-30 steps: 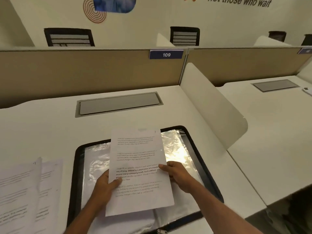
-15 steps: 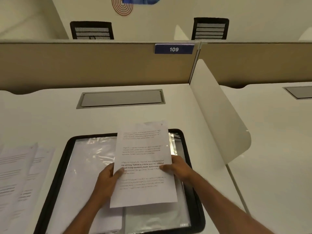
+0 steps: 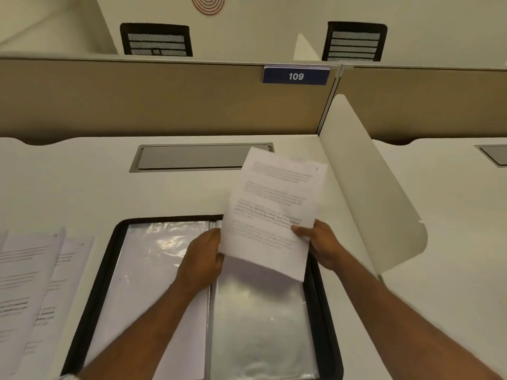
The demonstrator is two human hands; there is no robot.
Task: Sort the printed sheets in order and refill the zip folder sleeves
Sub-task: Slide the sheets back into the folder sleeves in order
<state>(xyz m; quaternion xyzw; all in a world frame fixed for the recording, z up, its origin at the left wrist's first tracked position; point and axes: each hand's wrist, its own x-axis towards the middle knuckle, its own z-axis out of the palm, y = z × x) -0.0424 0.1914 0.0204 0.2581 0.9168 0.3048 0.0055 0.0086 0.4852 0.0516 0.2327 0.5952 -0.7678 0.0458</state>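
Observation:
A black zip folder (image 3: 94, 283) lies open on the white desk in front of me, its clear plastic sleeves (image 3: 258, 325) shining on the right half and a filled sleeve on the left half. Above the right half I hold one printed sheet (image 3: 274, 207), tilted to the right. My left hand (image 3: 201, 259) grips its lower left edge. My right hand (image 3: 322, 244) pinches its right edge, thumb on the printed face. Several more printed sheets (image 3: 33, 283) lie fanned on the desk at the far left.
A grey cable hatch (image 3: 192, 157) is set into the desk behind the folder. A white curved divider (image 3: 370, 187) rises right of the folder, with a brown partition (image 3: 137, 100) marked 109 behind the desk.
I have lifted the sheet up and to the right and tilted it clockwise; both hands moved with it. The view has also dropped and shifted left, showing more of the folder's right sleeve.

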